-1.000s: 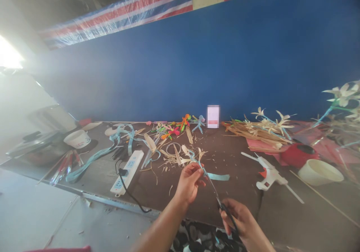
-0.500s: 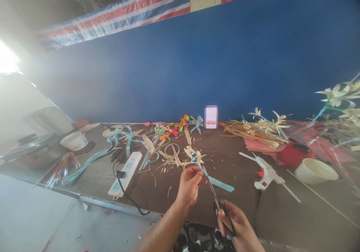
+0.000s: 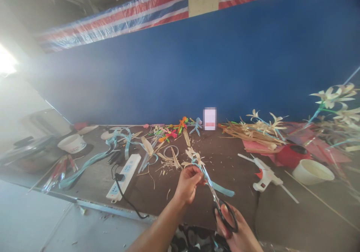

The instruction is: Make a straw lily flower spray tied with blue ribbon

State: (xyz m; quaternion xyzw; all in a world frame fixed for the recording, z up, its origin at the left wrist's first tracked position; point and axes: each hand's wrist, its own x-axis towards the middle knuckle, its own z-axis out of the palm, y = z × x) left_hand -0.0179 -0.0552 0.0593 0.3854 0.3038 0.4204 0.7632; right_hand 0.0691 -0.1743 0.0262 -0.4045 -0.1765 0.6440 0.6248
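Observation:
Low over the brown table, my left hand (image 3: 187,182) pinches the blue-wrapped stem of a straw-coloured flower (image 3: 193,156), whose pale petals point away from me. A flat blue ribbon (image 3: 223,190) trails to the right from near the fingertips. My right hand (image 3: 234,222) grips black-handled scissors (image 3: 215,197) with the fingers in the handle loops. Their blades reach up to the ribbon beside my left fingertips and look parted a little. Exactly where the blades meet the ribbon is too small to tell.
A white glue gun (image 3: 267,175) lies to the right, near a cream bowl (image 3: 313,171). Left of my hands is a power strip (image 3: 124,177) with a black cable. Husk scraps (image 3: 170,158) and finished-looking flowers (image 3: 266,122) lie toward the blue panel (image 3: 168,75).
The scissors have turned slightly, and their handles are spread wider than before. My left hand keeps its pinch on the flower stem. The whole view has shifted a little.

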